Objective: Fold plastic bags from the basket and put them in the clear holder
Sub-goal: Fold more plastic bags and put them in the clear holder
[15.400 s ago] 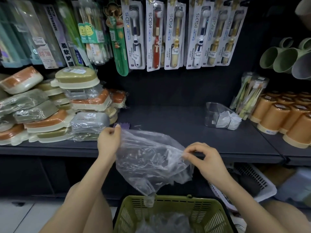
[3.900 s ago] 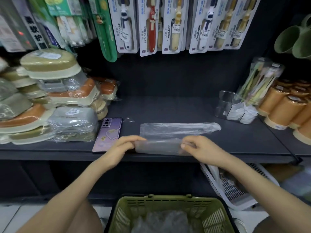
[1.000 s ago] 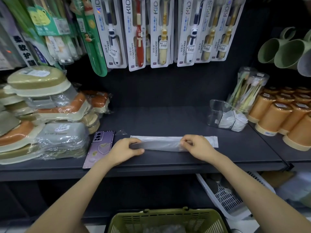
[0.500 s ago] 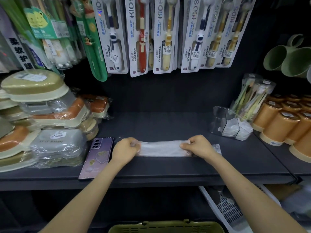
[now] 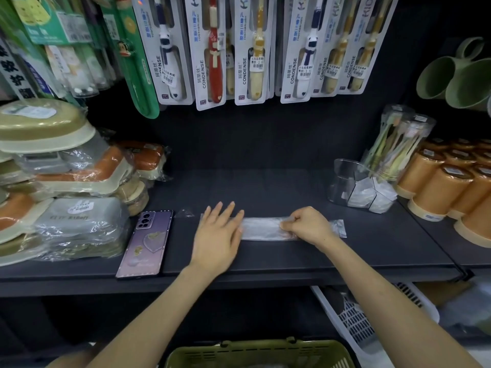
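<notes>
A clear plastic bag [image 5: 261,228], folded into a long narrow strip, lies flat on the dark shelf [image 5: 265,258]. My left hand [image 5: 218,232] presses flat on its left end, fingers straight. My right hand [image 5: 305,225] has its fingers curled and pinches the strip near its right end; a short tail sticks out past that hand. The clear holder [image 5: 345,181] stands at the back right with folded bags inside. Only the rim of the green basket [image 5: 260,351] shows at the bottom edge.
A purple phone [image 5: 147,243] lies left of my left hand. Wrapped soap boxes [image 5: 66,181] are stacked at the left, orange cups [image 5: 451,187] at the right. Toothbrush packs [image 5: 255,49] hang above. A white basket [image 5: 353,317] sits under the shelf.
The bag went from a loose sheet held over the basket to a narrow strip on the shelf. In the last half second my left hand opened and flattened on the strip's left end.
</notes>
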Motion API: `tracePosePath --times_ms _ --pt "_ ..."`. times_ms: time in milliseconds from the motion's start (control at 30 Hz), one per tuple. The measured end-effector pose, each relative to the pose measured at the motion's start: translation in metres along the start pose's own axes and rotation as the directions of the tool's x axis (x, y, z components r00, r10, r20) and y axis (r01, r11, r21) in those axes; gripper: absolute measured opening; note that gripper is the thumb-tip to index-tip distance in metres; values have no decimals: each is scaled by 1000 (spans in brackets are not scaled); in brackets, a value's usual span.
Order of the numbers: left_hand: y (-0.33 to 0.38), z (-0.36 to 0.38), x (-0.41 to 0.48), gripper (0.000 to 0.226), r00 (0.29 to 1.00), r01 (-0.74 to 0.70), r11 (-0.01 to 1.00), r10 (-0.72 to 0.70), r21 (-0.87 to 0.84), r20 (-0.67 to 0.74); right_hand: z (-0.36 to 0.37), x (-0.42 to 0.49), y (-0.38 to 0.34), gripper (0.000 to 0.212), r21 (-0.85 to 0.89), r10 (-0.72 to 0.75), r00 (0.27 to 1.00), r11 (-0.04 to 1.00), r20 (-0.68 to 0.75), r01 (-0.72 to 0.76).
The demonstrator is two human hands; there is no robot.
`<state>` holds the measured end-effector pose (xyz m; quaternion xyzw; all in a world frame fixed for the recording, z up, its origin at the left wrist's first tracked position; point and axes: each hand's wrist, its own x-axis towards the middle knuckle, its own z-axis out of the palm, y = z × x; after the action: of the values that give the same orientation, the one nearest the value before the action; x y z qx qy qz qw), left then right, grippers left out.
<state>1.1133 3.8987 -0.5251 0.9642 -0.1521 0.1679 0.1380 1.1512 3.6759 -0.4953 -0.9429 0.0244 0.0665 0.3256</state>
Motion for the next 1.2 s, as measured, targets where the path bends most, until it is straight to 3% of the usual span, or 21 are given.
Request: tracePosePath --times_ms 67,100,167,300,367,433,500,533,600,667,867,933,1000,1100,1200 --pt "6 6 -2 75 963 114 993 -117 28 242 0 0 1 28 3 -14 1000 1000 6 14" --pt "5 10 -1 71 941 150 987 -160 58 298 0 0 2 27 1 -23 1000 1000 11 23" --pt "5 12 2 59 908 178 979 -201 94 368 -1 1 5 25 18 -24 999 1000 29 24" --pt "7 9 3 57 883 176 974 -220 142 414 -12 -3 3 13 178 -32 996 984 86 16" --pt "8 8 3 57 882 167 974 -218 155 417 -14 -7 0 22 -107 -92 992 991 -92 82" --pt "8 8 4 57 883 163 973 -217 161 417 -2 -13 -5 33 -413 -342 886 889 -313 197" --pt "8 8 3 57 882 164 973 -217 161 418 18 -18 -13 38 -518 -570 767 770 -296 373" --pt "8 8 3 58 881 164 974 -217 160 419 29 -19 -16 42 -548 -620 758 713 -202 437" --pt "8 9 3 59 882 162 974 -216 159 419 44 -24 -20 57 -576 -505 858 677 90 459" --pt "8 9 4 60 880 163 974 -215 157 422 48 -27 -12 61 -580 -331 917 711 221 396" --pt "7 9 4 60 876 155 973 -216 172 431 2 -36 46 51 -615 -113 990 776 87 142" --pt "7 9 4 60 875 152 972 -216 178 433 -12 -38 57 51 -597 -68 992 794 102 116" --pt "6 9 4 60 874 148 973 -212 176 437 -18 -34 56 51 -520 -88 992 845 94 125" --pt "7 7 5 60 869 136 975 -204 178 450 -23 -24 46 47 -436 -154 974 897 -165 68" --pt "4 3 8 61 855 128 980 -188 154 483 -29 -24 47 50 -526 -81 978 850 -191 -33"
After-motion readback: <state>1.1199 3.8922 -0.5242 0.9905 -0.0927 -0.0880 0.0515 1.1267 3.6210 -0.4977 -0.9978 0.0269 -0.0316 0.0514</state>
